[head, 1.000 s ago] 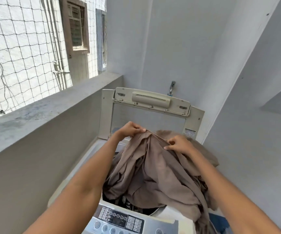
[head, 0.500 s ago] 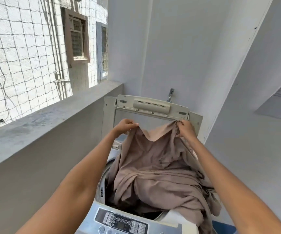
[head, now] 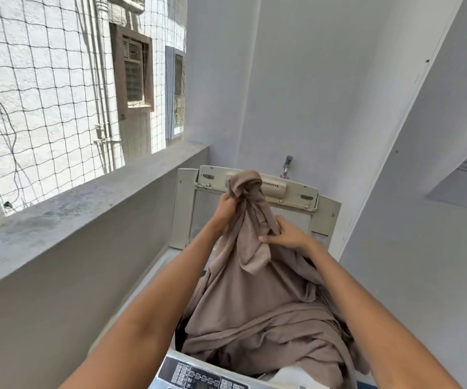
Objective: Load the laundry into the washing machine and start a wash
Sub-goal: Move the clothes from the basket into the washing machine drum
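Both hands [head: 225,210] [head: 287,234] bunch soft taupe cloth [head: 254,304] over the washing machine [head: 198,374].

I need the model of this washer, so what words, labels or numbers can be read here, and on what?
None can be read.
Sticker on the open lid of the washing machine: print too small to read.
Control panel: buttons bear marks, too blurred to read.
Brown cloth, gripped by the left hand and the right hand: no text shows.
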A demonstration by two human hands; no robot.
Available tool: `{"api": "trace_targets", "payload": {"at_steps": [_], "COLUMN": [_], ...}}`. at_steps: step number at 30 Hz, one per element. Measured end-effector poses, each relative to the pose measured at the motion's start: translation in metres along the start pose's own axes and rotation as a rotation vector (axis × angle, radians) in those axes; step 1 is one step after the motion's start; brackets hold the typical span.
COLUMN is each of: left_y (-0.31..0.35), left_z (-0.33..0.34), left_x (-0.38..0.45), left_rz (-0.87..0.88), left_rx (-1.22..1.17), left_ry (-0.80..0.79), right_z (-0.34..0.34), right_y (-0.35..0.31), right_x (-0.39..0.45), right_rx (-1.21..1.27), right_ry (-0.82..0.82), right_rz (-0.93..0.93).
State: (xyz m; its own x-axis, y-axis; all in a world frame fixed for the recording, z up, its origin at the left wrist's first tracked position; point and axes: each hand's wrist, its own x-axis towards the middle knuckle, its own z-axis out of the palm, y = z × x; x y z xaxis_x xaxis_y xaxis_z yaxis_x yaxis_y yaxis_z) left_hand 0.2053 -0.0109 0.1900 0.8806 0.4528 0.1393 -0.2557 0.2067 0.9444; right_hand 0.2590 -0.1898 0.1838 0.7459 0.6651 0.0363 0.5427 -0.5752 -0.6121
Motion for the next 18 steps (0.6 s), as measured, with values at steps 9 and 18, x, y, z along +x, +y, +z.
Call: {"api": "trace_targets", "payload": {"at_steps": [9, 18], "left_y": [-0.012, -0.003], "left_z": [-0.055, -0.037], "left_x": [0.007, -0.008], "left_rz": [0.035, -0.041], "left_rx": [0.247, 0.219], "left_ry": [0.234, -0.216], "right_z": [-0.026, -0.072], "right_y": [0.014, -0.127], "right_x": [0.001, 0.048], "right_rx": [-0.114, 0.498], "right_ry": [0.275, 0.418], "right_rz": [0.308, 0.084]}}
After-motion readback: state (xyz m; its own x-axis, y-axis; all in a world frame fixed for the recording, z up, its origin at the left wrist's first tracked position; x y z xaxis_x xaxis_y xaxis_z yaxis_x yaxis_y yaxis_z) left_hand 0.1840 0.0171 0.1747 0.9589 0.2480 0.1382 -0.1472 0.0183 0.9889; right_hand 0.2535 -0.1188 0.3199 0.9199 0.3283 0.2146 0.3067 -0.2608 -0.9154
